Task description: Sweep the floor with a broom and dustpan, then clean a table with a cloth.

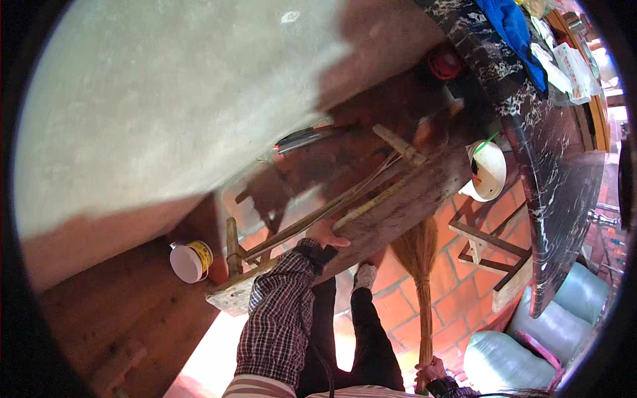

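Note:
My left hand [327,234] grips the upper edge of a long wooden bench [383,219], its thumb lying on the plank. The bench is tilted, and its legs and long rails show on the far side. My right hand [433,369], low in the view, is closed around the handle of a straw broom [420,278]. The broom's bristles fan out upward in the view and reach the bench's near edge. Part of the bristle end is hidden there.
A pale wall [174,109] rises beyond the bench. A white bucket [488,171] stands by the dark marble table [562,169]. Another wooden bench [490,244] is under that table. A small white tub [188,262] sits left, full sacks [507,355] lower right, on red floor tiles [448,293].

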A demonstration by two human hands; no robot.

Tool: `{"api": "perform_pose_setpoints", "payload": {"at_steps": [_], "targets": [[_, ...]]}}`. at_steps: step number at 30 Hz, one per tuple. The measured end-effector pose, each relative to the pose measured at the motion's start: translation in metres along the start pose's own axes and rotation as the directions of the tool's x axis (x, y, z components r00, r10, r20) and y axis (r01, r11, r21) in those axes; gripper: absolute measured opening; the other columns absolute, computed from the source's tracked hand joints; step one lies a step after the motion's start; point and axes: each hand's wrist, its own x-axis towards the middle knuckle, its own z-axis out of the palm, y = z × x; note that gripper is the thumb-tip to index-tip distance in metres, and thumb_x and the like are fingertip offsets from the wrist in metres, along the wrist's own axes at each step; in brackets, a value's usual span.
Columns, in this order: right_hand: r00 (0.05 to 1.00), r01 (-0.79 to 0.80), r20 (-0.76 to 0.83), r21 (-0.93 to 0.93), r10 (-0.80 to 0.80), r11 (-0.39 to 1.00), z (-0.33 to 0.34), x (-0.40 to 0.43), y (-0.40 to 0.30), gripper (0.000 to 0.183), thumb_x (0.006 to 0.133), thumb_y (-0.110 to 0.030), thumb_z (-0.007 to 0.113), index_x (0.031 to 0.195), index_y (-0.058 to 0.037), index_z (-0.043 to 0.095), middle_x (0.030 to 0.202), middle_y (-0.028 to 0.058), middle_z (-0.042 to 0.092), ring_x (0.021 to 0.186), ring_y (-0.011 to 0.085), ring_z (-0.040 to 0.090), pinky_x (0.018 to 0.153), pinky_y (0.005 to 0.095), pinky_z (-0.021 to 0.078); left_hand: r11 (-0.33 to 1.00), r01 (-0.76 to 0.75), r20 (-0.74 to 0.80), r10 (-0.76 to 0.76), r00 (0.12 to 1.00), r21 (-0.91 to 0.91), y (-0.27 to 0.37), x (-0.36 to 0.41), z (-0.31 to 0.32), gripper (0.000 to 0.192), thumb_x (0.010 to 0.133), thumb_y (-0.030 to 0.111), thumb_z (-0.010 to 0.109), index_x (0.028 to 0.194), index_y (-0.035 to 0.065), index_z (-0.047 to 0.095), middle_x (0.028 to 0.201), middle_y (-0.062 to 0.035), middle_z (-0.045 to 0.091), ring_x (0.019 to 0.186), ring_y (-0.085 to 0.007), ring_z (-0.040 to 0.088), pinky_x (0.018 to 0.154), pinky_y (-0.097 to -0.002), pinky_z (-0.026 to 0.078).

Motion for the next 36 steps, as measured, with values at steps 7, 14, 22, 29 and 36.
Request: {"api": "perform_pose_setpoints", "payload": {"at_steps": [7, 14, 22, 29, 36], "targets": [[0.998, 0.041, 0.036, 0.049, -0.043, 0.998, -0.015, 0.021, 0.031, 0.029, 0.066, 0.002, 0.062, 0.089, 0.0045, 0.045, 0.065, 0.0128, 0.052, 0.049, 0.0231, 0.055, 0.043, 0.0385, 0.0530, 0.998, -0.004, -0.087, 0.010, 0.996, 0.065, 0.012, -0.013, 0.034, 0.070, 0.049, 0.042, 0.074, 0.107, 0.0073, 0.057, 0.096, -0.0166, 0.061, 0.092, -0.0293, 0.057, 0.080, -0.0372, 0.043], [0.985, 0.150, 0.052, 0.214, -0.164, 0.965, -0.028, 0.059, 0.083, 0.024, 0.062, 0.006, 0.062, 0.079, 0.0098, 0.046, 0.062, 0.0137, 0.053, 0.047, 0.0229, 0.056, 0.044, 0.0381, 0.0532, 1.000, -0.009, -0.033, 0.010, 0.999, 0.028, 0.022, -0.021, 0.060, 0.068, 0.049, 0.041, 0.074, 0.103, 0.0040, 0.058, 0.092, -0.0161, 0.062, 0.090, -0.0290, 0.058, 0.078, -0.0378, 0.044], [0.974, 0.206, -0.125, 0.155, -0.188, 0.966, -0.054, 0.055, 0.144, 0.036, 0.055, 0.004, 0.066, 0.084, 0.0111, 0.047, 0.062, 0.0125, 0.053, 0.044, 0.0218, 0.054, 0.039, 0.0351, 0.0503, 0.996, -0.044, -0.028, 0.046, 0.999, 0.074, 0.029, -0.053, 0.109, 0.064, 0.050, 0.045, 0.073, 0.097, 0.0018, 0.060, 0.085, -0.0171, 0.062, 0.084, -0.0316, 0.059, 0.073, -0.0393, 0.044], [0.956, 0.254, -0.174, 0.084, -0.237, 0.964, -0.090, 0.047, 0.206, 0.026, 0.059, 0.001, 0.067, 0.076, 0.0074, 0.048, 0.057, 0.0101, 0.053, 0.042, 0.0194, 0.055, 0.037, 0.0321, 0.0483, 0.961, -0.276, -0.080, 0.278, 0.957, 0.032, 0.014, -0.065, 0.164, 0.072, 0.049, 0.051, 0.072, 0.101, 0.0029, 0.059, 0.090, -0.0177, 0.062, 0.086, -0.0312, 0.059, 0.076, -0.0387, 0.044], [0.955, 0.232, -0.194, 0.014, -0.225, 0.973, -0.093, 0.000, 0.250, 0.016, 0.067, -0.007, 0.062, 0.075, 0.0033, 0.052, 0.054, 0.0088, 0.053, 0.044, 0.0179, 0.054, 0.037, 0.0309, 0.0461, 0.994, -0.108, 0.211, 0.108, 0.971, -0.015, 0.021, -0.075, 0.168, 0.069, 0.054, 0.048, 0.073, 0.101, 0.0005, 0.060, 0.089, -0.0134, 0.063, 0.084, -0.0253, 0.059, 0.077, -0.0347, 0.044]]}}
